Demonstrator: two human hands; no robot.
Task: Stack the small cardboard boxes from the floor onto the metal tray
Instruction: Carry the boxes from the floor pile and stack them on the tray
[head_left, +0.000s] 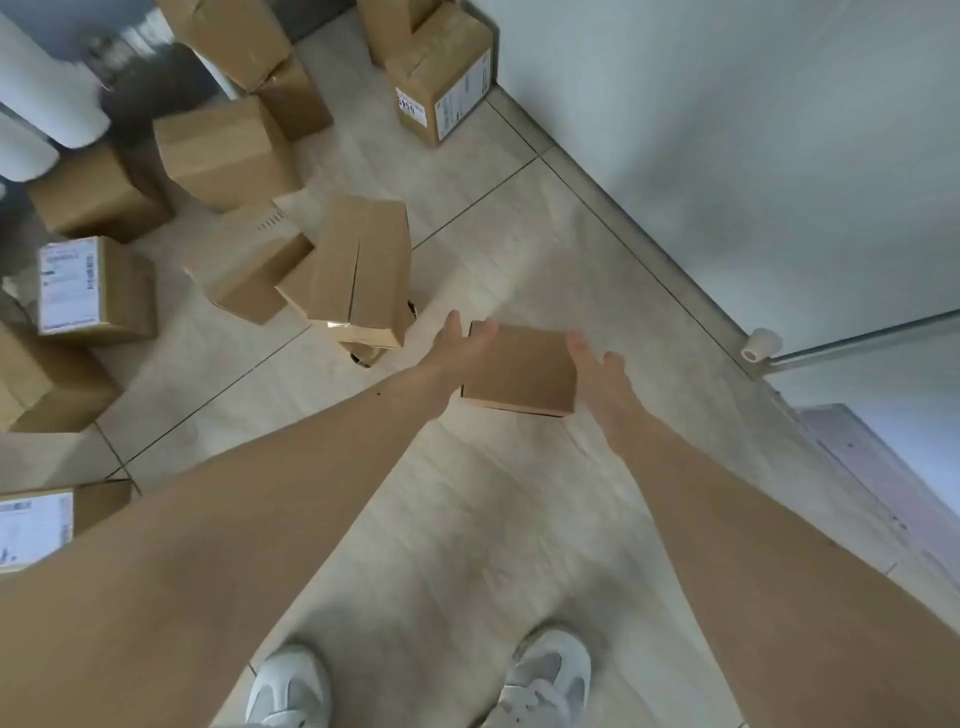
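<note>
Grey-white sneakers (291, 691) on tile | left hand (457, 348) and right hand (602, 374), fingers straight, flank small cardboard box (519, 369) on the floor | step: pickup; next: squeeze, lift | box pile (311, 270) beyond; tray unseen

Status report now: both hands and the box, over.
Left hand and right hand flank small box, fingers straight. Box on floor. Metal tray not visible. Nothing blocking.
</note>
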